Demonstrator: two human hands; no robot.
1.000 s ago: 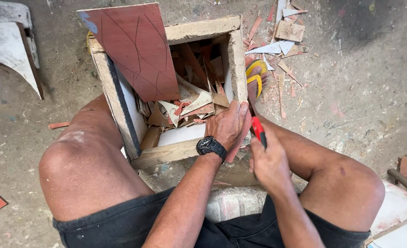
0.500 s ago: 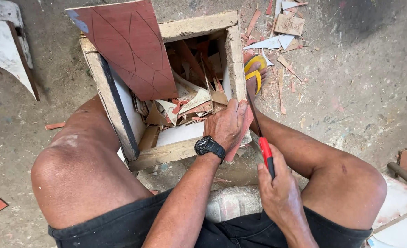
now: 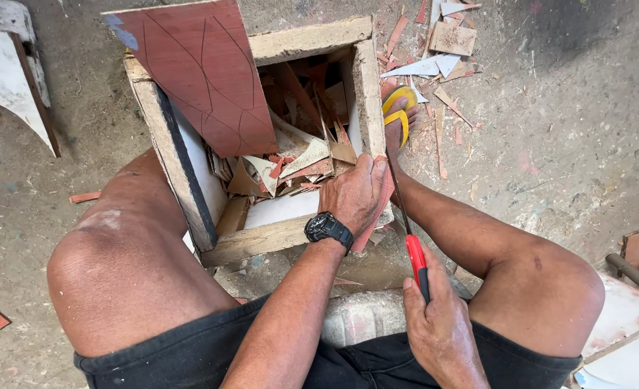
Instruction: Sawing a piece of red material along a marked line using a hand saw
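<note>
Even, soft daylight fills the scene, bright without harshness. The concrete floor point(image 3: 564, 137) is well lit toward its right side, with a darker patch at its far right corner. Shadows are soft-edged: a dim pocket lies inside the wooden box point(image 3: 312, 39), and shade gathers under the bent knees and on the floor at the near left. A mild sheen shows on the left knee point(image 3: 92, 245); no strong glare anywhere. Focus is sharp across most of the frame, with slight softness and wide-angle stretching toward the edges. The right hand point(image 3: 442, 335) looks crisp, without motion blur.
</note>
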